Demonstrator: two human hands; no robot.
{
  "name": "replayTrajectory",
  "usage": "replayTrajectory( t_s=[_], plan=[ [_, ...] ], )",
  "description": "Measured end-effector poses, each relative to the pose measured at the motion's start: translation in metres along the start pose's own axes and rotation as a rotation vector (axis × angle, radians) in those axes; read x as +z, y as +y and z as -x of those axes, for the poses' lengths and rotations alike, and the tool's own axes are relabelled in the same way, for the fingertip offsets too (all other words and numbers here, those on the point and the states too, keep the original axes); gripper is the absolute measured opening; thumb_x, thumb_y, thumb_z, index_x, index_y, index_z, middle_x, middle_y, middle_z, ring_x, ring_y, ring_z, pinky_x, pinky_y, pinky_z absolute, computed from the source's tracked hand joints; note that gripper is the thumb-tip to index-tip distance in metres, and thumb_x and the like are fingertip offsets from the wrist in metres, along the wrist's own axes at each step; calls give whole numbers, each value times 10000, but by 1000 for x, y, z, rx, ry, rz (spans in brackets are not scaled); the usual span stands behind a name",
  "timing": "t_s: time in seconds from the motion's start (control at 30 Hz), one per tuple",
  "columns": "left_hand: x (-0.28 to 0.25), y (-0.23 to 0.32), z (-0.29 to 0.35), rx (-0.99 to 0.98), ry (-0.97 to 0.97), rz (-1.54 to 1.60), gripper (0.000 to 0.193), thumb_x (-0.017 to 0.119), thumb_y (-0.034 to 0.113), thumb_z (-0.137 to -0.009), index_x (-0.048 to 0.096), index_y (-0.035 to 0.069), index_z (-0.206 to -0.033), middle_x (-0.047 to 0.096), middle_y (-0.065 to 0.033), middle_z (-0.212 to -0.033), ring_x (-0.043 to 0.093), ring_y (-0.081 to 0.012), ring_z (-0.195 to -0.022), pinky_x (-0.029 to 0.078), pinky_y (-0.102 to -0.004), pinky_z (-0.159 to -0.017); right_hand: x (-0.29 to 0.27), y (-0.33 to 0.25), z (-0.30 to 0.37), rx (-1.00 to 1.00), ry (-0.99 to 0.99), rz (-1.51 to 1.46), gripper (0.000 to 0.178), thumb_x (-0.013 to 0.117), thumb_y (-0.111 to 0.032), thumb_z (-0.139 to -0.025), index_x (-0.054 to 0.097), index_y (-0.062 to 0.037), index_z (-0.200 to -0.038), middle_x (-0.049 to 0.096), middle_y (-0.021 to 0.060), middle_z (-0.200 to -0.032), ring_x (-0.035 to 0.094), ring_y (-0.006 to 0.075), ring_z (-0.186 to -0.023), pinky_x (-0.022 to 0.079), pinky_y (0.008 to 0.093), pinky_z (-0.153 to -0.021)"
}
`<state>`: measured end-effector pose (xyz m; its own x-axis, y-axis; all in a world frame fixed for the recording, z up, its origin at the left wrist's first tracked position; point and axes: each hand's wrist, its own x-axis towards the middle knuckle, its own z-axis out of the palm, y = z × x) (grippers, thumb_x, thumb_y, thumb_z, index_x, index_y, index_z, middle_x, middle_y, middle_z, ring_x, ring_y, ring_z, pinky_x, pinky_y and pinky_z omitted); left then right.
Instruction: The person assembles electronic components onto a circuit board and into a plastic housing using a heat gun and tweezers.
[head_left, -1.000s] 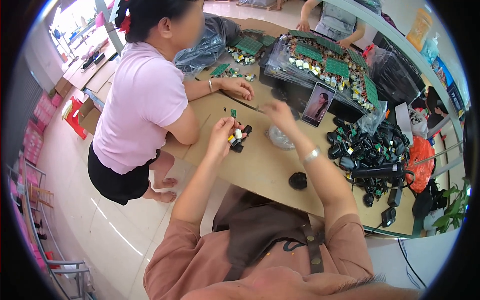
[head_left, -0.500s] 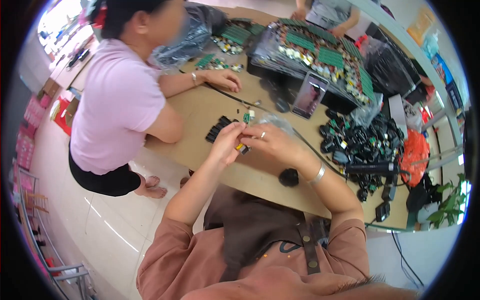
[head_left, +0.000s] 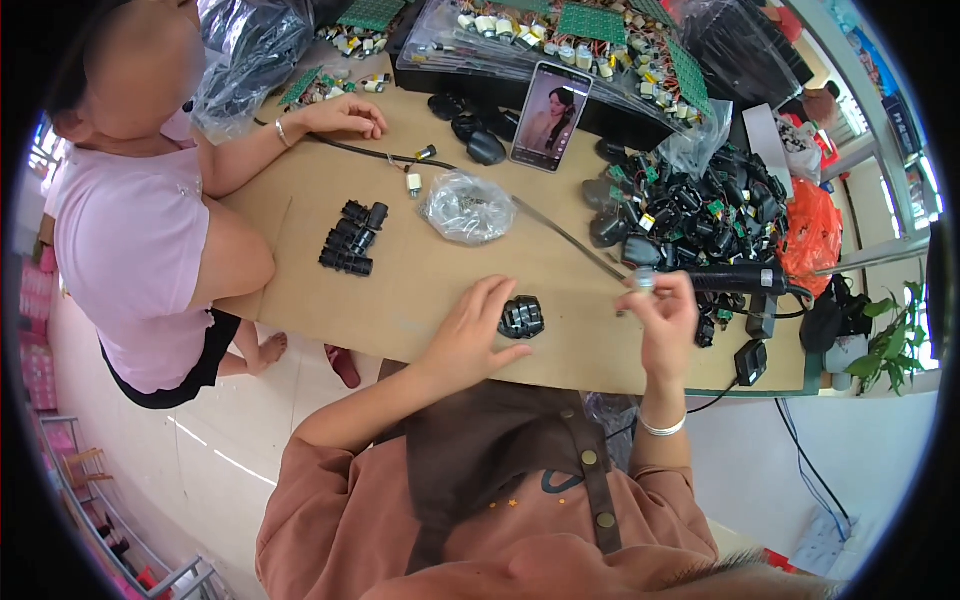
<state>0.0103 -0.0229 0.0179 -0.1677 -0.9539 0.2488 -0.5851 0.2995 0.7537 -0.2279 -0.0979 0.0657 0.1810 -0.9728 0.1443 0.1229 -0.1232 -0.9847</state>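
Note:
My left hand (head_left: 468,335) rests at the near side of the table, its fingers stretched out and the thumb apart. Right beside its fingers stands a rounded black plastic housing (head_left: 522,317); whether they touch is hard to tell. Off to the right my right hand (head_left: 662,318) is raised over the table, thumb and fingers pinching a small silvery cylinder (head_left: 643,281). Farther left lies a row of black plastic housings (head_left: 352,240). Beyond my hands sits a clear plastic bag (head_left: 470,208), with a small white-capped part (head_left: 413,184) next to it.
A phone (head_left: 550,117) leans upright at the back. Black shells and small boards form a heap (head_left: 700,205) on the right, beside a black cylindrical tool (head_left: 722,278) and an orange bag (head_left: 815,230). Green circuit boards (head_left: 592,22) fill the back. A co-worker's forearm (head_left: 255,150) rests at left.
My hands were together over the table, handling small parts; now they are apart. The right has moved right with the small cylinder, the left lies by the black housing. The view has shifted.

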Motion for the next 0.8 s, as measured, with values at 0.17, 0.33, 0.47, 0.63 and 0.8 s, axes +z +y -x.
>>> replayTrajectory(
  t_s=[0.17, 0.33, 0.47, 0.63, 0.8],
  plan=[
    [8, -10, -3, 49, -35, -81, 695, 744, 231, -713, 400, 7, -1273, 409, -174, -1240, 435, -338, -1143, 381, -402, -951, 8, 55, 12, 255, -181, 420, 306, 649, 60, -756, 576, 8, -1049, 601, 29, -941, 573, 90, -827, 476, 221, -751],
    [-2, -9, -2, 63, -69, 28, 623, 733, 190, -710, 455, 19, -1240, 456, -144, -1206, 447, -319, -1136, 381, -397, -950, 33, 52, 8, 112, -175, 165, 207, 646, 70, -729, 583, 5, -915, 571, 55, -946, 584, 120, -849, 477, 245, -751],
    [1, -10, 2, 70, -11, 15, 625, 728, 175, -706, 451, 21, -1244, 481, -140, -1200, 466, -320, -1124, 384, -400, -948, 44, 33, 8, -7, -323, 586, 261, 679, 29, -679, 597, -37, -918, 592, 84, -945, 584, 202, -900, 463, 295, -787],
    [2, -13, 1, 81, -29, 10, 594, 723, 159, -710, 456, 14, -1220, 507, -147, -1184, 487, -327, -1101, 391, -405, -942, 56, 43, 13, -261, -359, 745, 295, 730, -52, -635, 619, -64, -907, 613, 64, -895, 566, 272, -911, 404, 372, -845],
    [2, -15, 1, 76, 8, 51, 581, 733, 154, -697, 468, 13, -1194, 534, -146, -1144, 504, -329, -1076, 402, -406, -927, 63, 44, 11, -318, -389, 890, 269, 718, -46, -613, 623, -71, -864, 592, 61, -871, 544, 253, -896, 396, 372, -817]
  ],
)
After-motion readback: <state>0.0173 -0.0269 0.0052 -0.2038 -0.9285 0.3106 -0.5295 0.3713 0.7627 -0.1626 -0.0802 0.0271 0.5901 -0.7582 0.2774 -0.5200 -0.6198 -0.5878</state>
